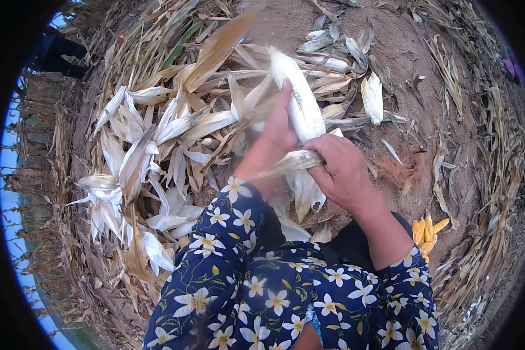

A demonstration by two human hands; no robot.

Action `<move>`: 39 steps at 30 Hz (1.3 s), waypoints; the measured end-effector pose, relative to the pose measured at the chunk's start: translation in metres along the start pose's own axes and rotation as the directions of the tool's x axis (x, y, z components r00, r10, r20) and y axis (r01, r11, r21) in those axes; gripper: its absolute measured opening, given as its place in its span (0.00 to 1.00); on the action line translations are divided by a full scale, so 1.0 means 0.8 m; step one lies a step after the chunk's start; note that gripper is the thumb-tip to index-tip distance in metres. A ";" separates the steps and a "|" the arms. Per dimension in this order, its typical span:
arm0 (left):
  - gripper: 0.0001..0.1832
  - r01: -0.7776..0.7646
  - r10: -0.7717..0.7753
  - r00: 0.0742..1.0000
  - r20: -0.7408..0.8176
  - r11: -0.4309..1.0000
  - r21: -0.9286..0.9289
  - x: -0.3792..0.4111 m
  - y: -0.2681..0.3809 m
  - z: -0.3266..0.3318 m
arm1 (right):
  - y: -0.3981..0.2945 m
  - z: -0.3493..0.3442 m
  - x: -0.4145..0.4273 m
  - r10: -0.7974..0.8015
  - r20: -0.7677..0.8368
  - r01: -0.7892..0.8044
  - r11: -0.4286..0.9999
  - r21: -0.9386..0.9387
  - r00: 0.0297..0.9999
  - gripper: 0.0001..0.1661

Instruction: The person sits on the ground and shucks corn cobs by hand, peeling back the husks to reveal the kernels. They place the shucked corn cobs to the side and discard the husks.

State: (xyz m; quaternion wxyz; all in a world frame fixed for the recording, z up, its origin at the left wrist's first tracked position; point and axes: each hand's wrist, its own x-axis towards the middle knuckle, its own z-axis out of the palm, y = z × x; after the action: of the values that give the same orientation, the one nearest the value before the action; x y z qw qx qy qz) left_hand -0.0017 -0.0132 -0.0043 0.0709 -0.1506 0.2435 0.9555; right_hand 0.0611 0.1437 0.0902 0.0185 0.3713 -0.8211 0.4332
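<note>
An ear of corn point(304, 103), still wrapped in pale inner husk, slants up and away in front of me. My left hand point(282, 124) grips it from the left, with the thumb along its side. At the lower end my right hand point(343, 170) is closed on a strip of dry husk point(295, 162) that sticks out to the left. Its fingers hide the base of the ear. More pale husk point(304, 192) hangs below the two hands.
Peeled husks point(175, 127) are heaped on the left. Several unpeeled ears, one an upright white ear point(372, 98), lie ahead on bare soil. Husked yellow corn cobs point(426, 232) sit by my right side. Dry stalks point(498, 175) line the right edge. A person's dark-clothed legs point(57, 54) show far left.
</note>
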 end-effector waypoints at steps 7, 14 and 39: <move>0.31 -0.227 0.245 0.953 -0.176 0.967 0.118 0.006 0.040 0.000 | 0.008 0.048 -0.034 0.122 0.525 0.060 0.947 -0.316 0.842 0.18; 0.30 -0.053 0.058 0.998 -0.006 0.950 0.308 -0.002 0.022 0.014 | -0.001 0.021 -0.029 -0.009 0.528 -0.210 0.911 0.354 0.849 0.29; 0.27 0.239 -0.343 0.895 0.286 0.909 0.343 -0.041 -0.020 0.049 | 0.062 -0.039 0.020 0.667 0.118 -0.292 0.155 0.944 0.736 0.27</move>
State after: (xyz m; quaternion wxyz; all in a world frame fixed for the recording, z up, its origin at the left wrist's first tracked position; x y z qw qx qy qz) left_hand 0.0228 0.0179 0.0321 0.2774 -0.0061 0.3435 0.8972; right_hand 0.0094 0.1741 0.0802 -0.1991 -0.0518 -0.4815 0.8519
